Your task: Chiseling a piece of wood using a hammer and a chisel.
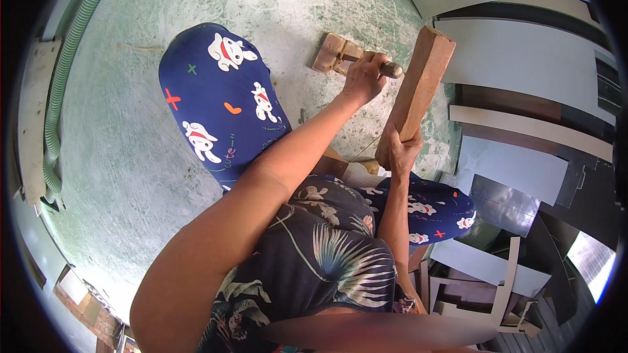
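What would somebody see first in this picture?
Probably the blue trousers with cartoon dogs at the middle left. Right of them, the right hand holds a wooden block upright, and the left hand grips a tool handle above a small wooden piece on the green floor.

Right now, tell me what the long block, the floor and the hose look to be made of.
Long block, gripped in the right hand: apparently bare wood, reddish-brown, unpainted, square-cut end.
Floor: probably concrete with a worn, scratched pale green coat.
Hose: likely flexible plastic, green, ribbed along its length.
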A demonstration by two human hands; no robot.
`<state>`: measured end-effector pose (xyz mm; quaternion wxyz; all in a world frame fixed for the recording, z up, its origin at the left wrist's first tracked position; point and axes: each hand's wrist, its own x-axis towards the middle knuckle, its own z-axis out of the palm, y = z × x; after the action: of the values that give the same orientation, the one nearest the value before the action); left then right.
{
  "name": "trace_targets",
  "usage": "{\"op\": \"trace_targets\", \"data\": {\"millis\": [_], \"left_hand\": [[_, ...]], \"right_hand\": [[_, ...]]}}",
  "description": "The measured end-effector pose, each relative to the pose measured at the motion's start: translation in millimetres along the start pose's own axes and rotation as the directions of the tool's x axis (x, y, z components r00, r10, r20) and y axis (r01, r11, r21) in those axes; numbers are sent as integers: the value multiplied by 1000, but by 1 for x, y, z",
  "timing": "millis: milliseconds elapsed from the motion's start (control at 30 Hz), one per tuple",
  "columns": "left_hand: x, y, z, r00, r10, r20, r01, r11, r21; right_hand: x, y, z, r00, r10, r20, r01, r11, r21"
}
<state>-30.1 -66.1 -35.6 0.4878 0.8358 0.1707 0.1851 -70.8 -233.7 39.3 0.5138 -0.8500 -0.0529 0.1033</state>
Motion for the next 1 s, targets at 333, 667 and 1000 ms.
{"op": "trace_targets", "data": {"millis": [333,667,1000], "left_hand": [[4,-7,-1,999,10,-42,-10,1000,-9],[5,-7,-2,999,-29,-25,30,999,37],[4,4,0,1000,17,3,-17,1000,11]], "right_hand": [[3,-2,2,999,-38,-30,39,999,14],[8,-3,8,974,202,107,-195,978,-75],[4,-8,12,994,61,86,-66,996,54]]}}
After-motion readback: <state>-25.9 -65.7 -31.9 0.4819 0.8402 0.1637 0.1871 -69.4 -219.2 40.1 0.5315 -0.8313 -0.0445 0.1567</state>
